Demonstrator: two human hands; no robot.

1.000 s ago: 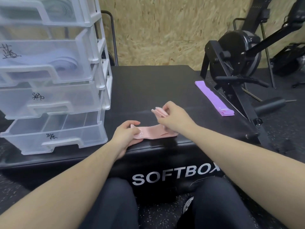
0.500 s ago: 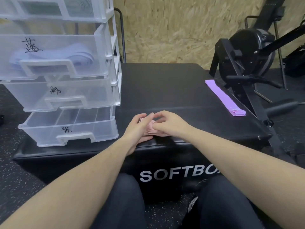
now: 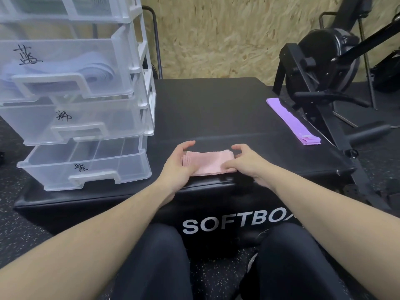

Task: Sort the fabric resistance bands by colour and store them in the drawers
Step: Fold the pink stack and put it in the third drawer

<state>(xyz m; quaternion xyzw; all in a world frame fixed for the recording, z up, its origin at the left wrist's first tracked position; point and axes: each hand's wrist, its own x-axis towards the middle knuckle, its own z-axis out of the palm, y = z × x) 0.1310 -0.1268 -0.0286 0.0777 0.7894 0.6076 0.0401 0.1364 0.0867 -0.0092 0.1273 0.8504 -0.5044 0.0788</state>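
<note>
Pink fabric sits between our fingers: the folded pink band [image 3: 208,162] lies flat near the front edge of the black box [image 3: 216,109], with our left hand [image 3: 178,164] at its left end and our right hand [image 3: 249,162] at its right end; the left fingers are loosely curved, thumb and forefinger spread in an open arc around the stacked layers at that end, the palm resting on the band's near corner; the right fingers are bent and rest on the band's right edge, the thumb reaching towards its far corner, though we cannot tell whether they truly pinch the cloth or only press it down; both forearms reach in from below, over dark-clad knees; further out, a purple band [image 3: 291,121] lies stretched along the right edge of the box, well apart from the pink one; to the left stands a clear plastic drawer unit [image 3: 138,68] on the same box, its drawers marked with handwritten labels; the lowest drawer [image 3: 86,169] is pulled out, and the blue-labelled drawer [image 3: 65,68] higher up holds pale lilac-blue bands; beyond the box we see a chipboard wall [image 3: 216,35] and a black exercise machine [image 3: 324,61] to the right; white lettering reading SOFTBO runs across the box's front face.
</note>
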